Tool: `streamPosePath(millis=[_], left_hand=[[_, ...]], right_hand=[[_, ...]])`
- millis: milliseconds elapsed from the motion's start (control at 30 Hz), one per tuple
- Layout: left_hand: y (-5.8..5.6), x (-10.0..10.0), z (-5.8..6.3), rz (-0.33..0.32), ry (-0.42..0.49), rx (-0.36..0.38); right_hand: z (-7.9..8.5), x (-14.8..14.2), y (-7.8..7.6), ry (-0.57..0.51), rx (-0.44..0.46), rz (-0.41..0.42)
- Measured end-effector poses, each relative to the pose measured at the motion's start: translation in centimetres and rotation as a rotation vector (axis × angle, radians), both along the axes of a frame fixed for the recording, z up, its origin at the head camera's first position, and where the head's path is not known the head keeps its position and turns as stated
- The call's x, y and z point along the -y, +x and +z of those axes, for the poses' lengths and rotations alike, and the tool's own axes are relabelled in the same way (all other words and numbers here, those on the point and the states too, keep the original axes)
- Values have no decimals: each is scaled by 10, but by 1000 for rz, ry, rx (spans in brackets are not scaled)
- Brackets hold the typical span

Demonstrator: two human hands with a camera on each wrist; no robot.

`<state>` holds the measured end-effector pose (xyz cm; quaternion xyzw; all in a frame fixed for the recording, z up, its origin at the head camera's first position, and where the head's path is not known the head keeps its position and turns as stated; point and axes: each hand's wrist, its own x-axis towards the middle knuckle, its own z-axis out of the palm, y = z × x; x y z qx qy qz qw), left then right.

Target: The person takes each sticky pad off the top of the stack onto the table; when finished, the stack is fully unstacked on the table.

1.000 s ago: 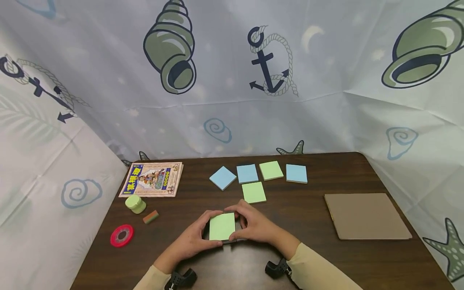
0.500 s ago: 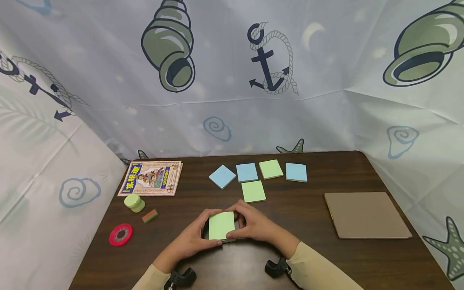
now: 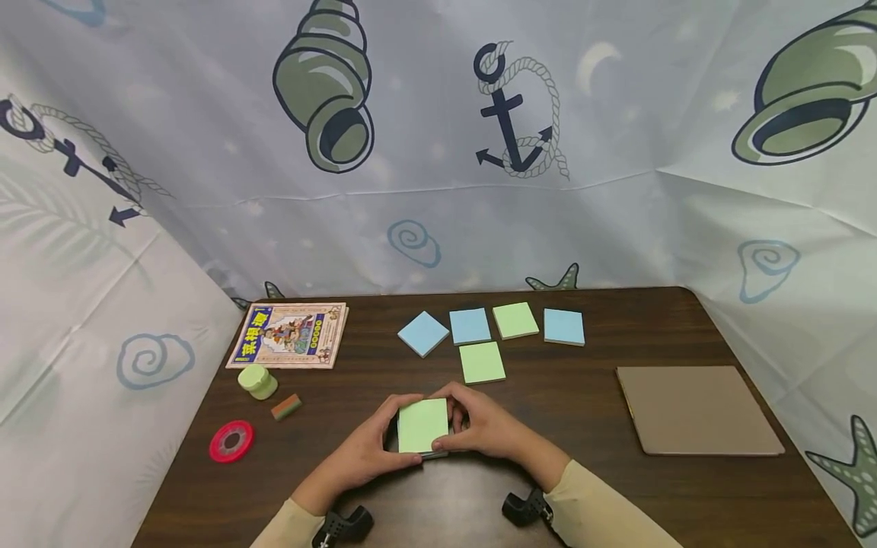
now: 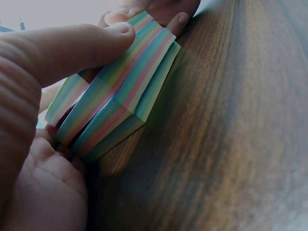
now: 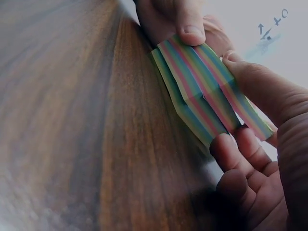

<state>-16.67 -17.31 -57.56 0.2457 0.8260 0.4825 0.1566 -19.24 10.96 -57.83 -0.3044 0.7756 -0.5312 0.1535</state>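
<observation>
Both hands hold one stack of sticky note pads (image 3: 422, 426) low over the table, with a light green pad on top. My left hand (image 3: 366, 449) grips its left side, thumb along the near edge and fingers at the far edge. From the right, my right hand (image 3: 483, 428) pinches the stack between thumb and fingers. In the left wrist view the pads (image 4: 127, 79) show edges striped green, blue, pink and yellow, slightly out of line with one another. The right wrist view shows the same layered pads (image 5: 192, 86), fingertips right at their edges.
Beyond the hands lie several separate pads, among them a green pad (image 3: 483, 362) and a blue pad (image 3: 564, 327). At left are booklets (image 3: 288, 336), a light green small container (image 3: 257, 382), an orange-and-green block (image 3: 286, 406) and a red ring (image 3: 231, 441). A brown board (image 3: 699, 411) lies at right.
The right thumb has shifted slightly left against the stack, and the lower layers jut out less to the right under the top pad. The left hand keeps its grip.
</observation>
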Motion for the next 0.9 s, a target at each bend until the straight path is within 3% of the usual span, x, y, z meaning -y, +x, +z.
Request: streamPosePath(millis=[200, 533, 800, 900], left_hand=[[2, 1, 2, 25, -11, 35], [3, -2, 1, 45, 2, 43], [1, -3, -2, 10, 70, 38], [0, -1, -1, -5, 66, 5]], right_hand=[[1, -1, 2, -67, 65, -21], [-5, -11, 6, -181, 62, -50], [-4, -26, 14, -330, 128, -92], [-4, -30, 16, -371, 126, -109]])
